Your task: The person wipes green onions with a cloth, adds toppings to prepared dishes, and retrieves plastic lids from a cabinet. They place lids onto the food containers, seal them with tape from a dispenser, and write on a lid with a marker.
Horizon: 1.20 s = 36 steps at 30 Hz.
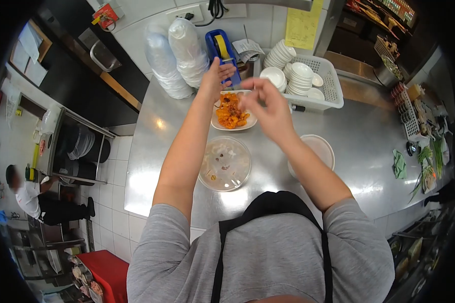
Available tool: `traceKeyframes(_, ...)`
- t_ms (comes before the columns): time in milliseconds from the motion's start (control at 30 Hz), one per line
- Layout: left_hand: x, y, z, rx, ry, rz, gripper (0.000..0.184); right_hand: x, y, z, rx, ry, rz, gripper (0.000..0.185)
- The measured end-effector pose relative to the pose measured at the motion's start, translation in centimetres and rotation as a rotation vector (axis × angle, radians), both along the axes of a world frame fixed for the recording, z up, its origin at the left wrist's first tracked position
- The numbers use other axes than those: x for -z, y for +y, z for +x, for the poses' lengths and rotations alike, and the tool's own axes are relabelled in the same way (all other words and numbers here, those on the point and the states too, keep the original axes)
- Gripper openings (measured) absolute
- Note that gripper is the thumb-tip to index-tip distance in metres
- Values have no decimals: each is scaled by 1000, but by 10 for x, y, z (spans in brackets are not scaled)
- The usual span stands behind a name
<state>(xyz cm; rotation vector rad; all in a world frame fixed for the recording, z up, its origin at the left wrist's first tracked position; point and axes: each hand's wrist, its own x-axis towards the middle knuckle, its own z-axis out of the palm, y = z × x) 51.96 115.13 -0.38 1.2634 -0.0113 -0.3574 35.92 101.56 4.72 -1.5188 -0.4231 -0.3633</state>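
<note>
Both my hands are raised over the far part of the steel counter. My left hand (218,74) has its fingers spread and holds nothing, just in front of the blue tape dispenser (220,46). My right hand (269,103) is bent and partly blurred, at the right side of a white dish (254,122) of orange food (231,113); whether its fingertips hold anything is unclear. Nearer to me sits a round container with a clear lid (225,163). A second round container (319,153) is partly covered by my right forearm.
Plastic-wrapped container stacks (187,50) stand at the back left. A white basket (333,81) holds small white bowls (299,76). Green cloth (399,164) and green vegetables (436,154) lie at right. Another person (30,199) stands at the far left, beyond the tiled floor.
</note>
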Motion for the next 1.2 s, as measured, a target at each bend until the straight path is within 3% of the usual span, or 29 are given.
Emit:
traceKeyframes(33, -4, -2, 1, -20, 24, 37, 54, 2, -3, -18, 3, 3, 0, 18)
traceKeyframes(133, -11, -12, -1, -114, 77, 111, 51, 22, -10, -42, -45, 79, -6, 20)
traceKeyframes(200, -5, -17, -1, -191, -52, 276, 37, 32, -9, -46, -4, 121, 75, 18)
traceKeyframes(233, 0, -18, 2, -164, -51, 282, 37, 39, -11, -44, 1, 126, 20, 18)
traceKeyframes(300, 8, -18, 10, -269, -166, 314, 21, 56, -11, -42, 19, 141, -63, 17)
traceKeyframes(400, 14, -12, 25, -245, -245, 428, 17, 73, -12, -46, 56, 173, -130, 17)
traceKeyframes(433, 23, -7, 31, -214, -312, 660, 16, 74, -13, -51, 60, 182, -123, 17)
traceKeyframes(467, 40, -7, 29, -206, -309, 666, 16, 75, -14, -55, 45, 227, -104, 18)
traceKeyframes(500, 50, -10, 24, -190, -326, 563, 16, 75, -17, -58, 35, 269, -86, 18)
traceKeyframes(600, 21, -50, -22, -38, -331, 334, 15, 76, -35, -94, 45, 211, -191, 19)
traceKeyframes(733, 4, -119, -84, 168, -340, 26, 18, 98, -65, -161, 223, 199, -157, 20)
traceKeyframes(900, 31, -161, -124, 241, -233, 31, 15, 98, -114, -222, 385, 432, -6, 15)
traceKeyframes(1067, 44, -168, -153, 62, -99, -92, 16, 99, -162, -231, 297, 566, -2, 18)
traceKeyframes(1200, 86, -163, -152, -41, 47, 51, 14, 129, -185, -220, 287, 628, -21, 17)
